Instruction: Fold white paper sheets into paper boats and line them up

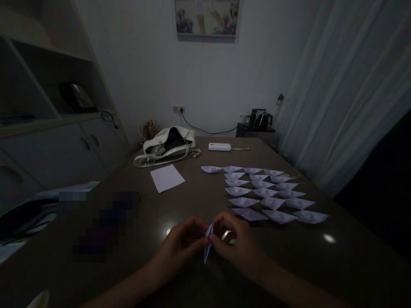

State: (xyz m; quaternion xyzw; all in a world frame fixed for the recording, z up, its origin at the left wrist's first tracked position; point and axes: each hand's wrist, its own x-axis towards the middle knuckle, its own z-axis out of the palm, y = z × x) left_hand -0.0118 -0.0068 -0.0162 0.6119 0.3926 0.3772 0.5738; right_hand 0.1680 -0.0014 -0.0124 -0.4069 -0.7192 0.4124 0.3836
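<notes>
Between my two hands is a small folded piece of white paper [208, 246], held nearly edge-on to me just above the dark table. My left hand [181, 241] pinches it from the left with thumb and fingers. From the right, my right hand [236, 239] pinches the same paper, and a ring shows on one of its fingers. Rows of white paper boats [265, 203] stand on the table beyond and to the right of my hands. A stack of square white paper sheets [167, 178] lies further off to the left.
A white handbag [170, 145] lies at the far left of the table [192, 194]. A white power bank [220, 147] with a short cable is near the far edge. Dark kettles [260, 119] stand on a low stand behind. Part of the left side is pixelated.
</notes>
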